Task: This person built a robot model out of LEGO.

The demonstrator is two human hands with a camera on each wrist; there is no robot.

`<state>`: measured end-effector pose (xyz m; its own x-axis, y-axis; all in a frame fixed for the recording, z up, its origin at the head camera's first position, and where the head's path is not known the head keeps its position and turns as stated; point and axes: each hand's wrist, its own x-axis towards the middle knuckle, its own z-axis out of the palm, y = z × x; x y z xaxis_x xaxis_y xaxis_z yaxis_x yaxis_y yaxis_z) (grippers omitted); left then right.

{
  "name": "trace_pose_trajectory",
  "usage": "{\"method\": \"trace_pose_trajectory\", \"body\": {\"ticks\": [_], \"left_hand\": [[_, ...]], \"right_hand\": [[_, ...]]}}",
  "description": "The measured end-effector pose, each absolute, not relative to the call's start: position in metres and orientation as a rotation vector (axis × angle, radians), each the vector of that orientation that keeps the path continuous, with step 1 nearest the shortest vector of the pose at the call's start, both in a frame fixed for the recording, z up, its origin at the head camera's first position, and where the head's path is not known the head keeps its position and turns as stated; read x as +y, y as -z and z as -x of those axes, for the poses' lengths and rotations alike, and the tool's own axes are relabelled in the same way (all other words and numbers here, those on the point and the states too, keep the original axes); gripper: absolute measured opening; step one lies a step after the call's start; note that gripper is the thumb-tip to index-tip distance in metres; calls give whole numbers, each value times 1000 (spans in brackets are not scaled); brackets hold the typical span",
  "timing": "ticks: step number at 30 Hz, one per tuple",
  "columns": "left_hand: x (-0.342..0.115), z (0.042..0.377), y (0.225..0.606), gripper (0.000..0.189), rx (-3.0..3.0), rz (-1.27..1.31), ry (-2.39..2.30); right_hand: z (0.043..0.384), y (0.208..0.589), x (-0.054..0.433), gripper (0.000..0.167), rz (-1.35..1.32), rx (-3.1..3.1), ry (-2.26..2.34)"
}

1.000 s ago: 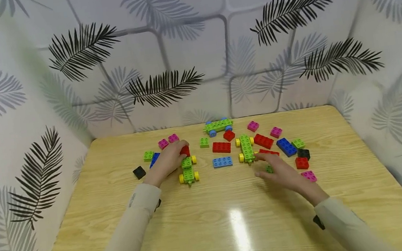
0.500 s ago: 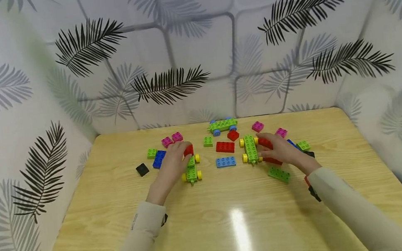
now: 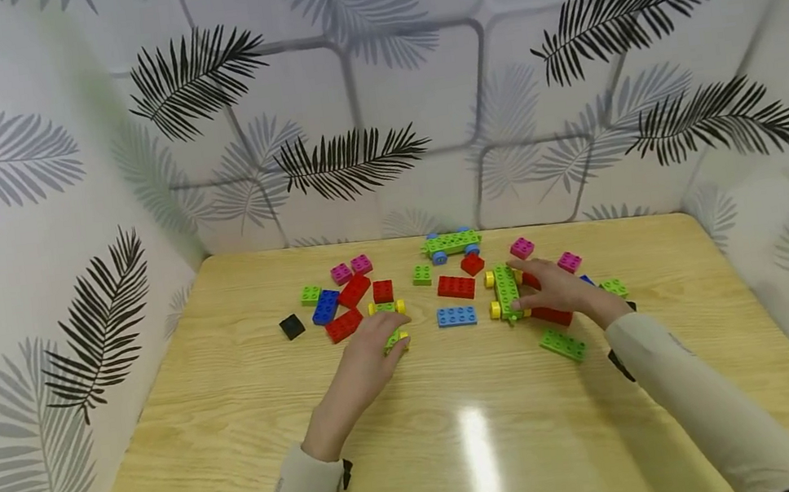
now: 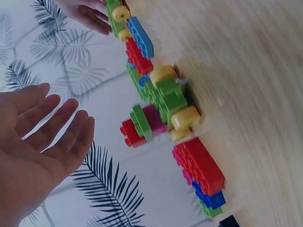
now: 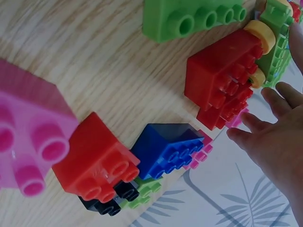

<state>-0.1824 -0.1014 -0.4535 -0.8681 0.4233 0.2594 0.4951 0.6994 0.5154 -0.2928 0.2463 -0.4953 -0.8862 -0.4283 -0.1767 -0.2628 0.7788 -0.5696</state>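
Right hand (image 3: pixel 555 285) hovers just beside a yellow-wheeled green car (image 3: pixel 507 290).

On the pale wooden table (image 3: pixel 419 448) lies a light-blue rectangular plastic brick (image 3: pixel 456 316). Just behind it sits a red rectangular plastic brick (image 3: pixel 456 287), farther back a green plastic chassis with blue wheels (image 3: pixel 452 243); well to its left, a square black plastic brick (image 3: pixel 292 327).

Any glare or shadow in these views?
Head view: a bright glare streak on the tabletop, clear of the toy bricks, plus a soft shadow beside the right sleeve; left wrist view: no such streak; right wrist view: none either.
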Motion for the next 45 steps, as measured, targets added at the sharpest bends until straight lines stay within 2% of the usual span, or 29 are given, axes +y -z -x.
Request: {"method": "trace_pose_trajectory", "body": {"ticks": [11,29,37,45], "left_hand": [[-70,163,468,25,-2838,940,922],[-40,167,477,29,-2874,1050,926],[-31,174,483,37,-2936,1042,949],[-24,181,496,59,-2946,1076,1005]], "right_hand": [[286,501,249,80,575,2734,738],[251,501,234,82,584,2848,671],[232,503,226,82,544,2860,679],[210,505,218,82,549,2862,710]]}}
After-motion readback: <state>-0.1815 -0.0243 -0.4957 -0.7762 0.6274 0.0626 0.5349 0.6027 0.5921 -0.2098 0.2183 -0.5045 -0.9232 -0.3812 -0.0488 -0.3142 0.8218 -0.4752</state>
